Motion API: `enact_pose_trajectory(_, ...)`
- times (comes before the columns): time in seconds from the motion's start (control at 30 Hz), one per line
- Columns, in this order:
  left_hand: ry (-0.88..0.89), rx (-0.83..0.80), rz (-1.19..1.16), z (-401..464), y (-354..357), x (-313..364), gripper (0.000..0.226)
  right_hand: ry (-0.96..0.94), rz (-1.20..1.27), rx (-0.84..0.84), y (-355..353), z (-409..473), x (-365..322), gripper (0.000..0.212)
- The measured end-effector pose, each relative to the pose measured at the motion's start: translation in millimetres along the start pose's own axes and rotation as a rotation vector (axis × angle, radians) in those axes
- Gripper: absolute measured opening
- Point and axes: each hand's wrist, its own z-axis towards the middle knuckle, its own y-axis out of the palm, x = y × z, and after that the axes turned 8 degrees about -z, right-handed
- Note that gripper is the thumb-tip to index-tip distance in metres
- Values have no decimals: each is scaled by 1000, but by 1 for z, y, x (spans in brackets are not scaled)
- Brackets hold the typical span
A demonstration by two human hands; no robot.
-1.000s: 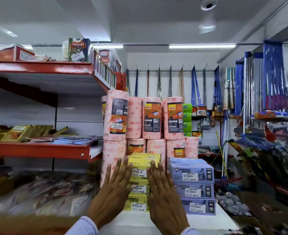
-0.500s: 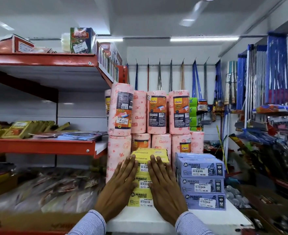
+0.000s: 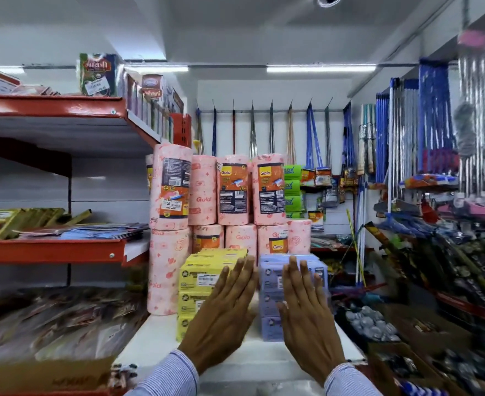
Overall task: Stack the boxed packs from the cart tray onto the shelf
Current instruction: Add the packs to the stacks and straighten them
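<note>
A stack of three yellow boxed packs stands on the white shelf top. Right beside it is a stack of lilac boxed packs. My left hand is flat, fingers together, in front of the right side of the yellow stack. My right hand is flat in front of the lilac stack, covering most of its front. Neither hand holds anything. Whether the palms touch the boxes cannot be told. No cart tray is in view.
Pink Gala paper rolls stand two layers high right behind the boxes. Red shelves with packets run along the left. Mops and brooms hang at the right; bins of goods sit low right.
Both hands have shifted right: from flat against the yellow stack to the left hand at its right edge and the right hand over the lilac stack. The view has swung right too.
</note>
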Motion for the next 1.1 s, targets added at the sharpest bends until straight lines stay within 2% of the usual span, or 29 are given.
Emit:
enact_pose_trajectory(0.17, 22, -22, 5, 34, 23, 33, 69, 66, -8, -16, -1, -7, 50, 64)
enact_pose_trajectory(0.3, -22, -49, 22, 45, 38, 39, 68, 15, -11, -35, 1, -3, 62, 63)
enact_pose_trajectory(0.8, -54, -65, 8, 45, 53, 35, 67, -51, -11, -101, 22, -3, 67, 62)
enact_pose_trajectory(1.1, -46, -71, 6, 40, 42, 39, 67, -63, -48, -99, 9, -2, 60, 65)
